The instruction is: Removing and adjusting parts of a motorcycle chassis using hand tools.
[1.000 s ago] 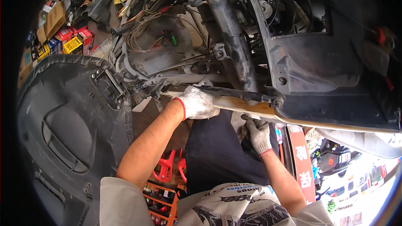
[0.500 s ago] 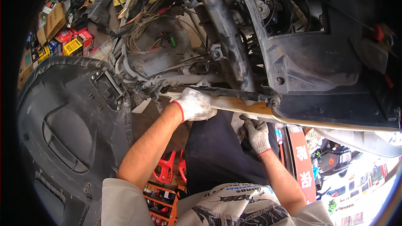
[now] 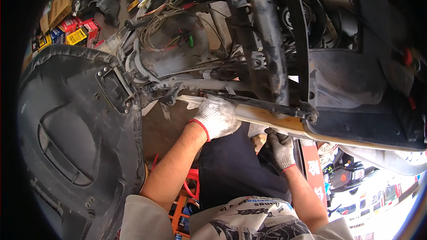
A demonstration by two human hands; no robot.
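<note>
My left hand, in a white knit glove with a red cuff, is closed on a long cream panel strip beside a slim black bar. Just below that strip, my right hand, also gloved, has its fingers curled; what they hold is unclear. The strip runs along the lower edge of a large black body panel. Above my hands is an exposed vehicle frame with a scuffed dark tube, brackets and loose bundled wires.
A large black seat, underside showing, fills the left. Boxes and clutter lie beyond it at upper left. Under my arms are red plastic parts and an orange crate. A red signboard stands at lower right beside bright clutter.
The frame, panel and both hands appear lower and further right, mostly with a shift of the view. My left hand stays on the strip; my right hand stays curled below it.
</note>
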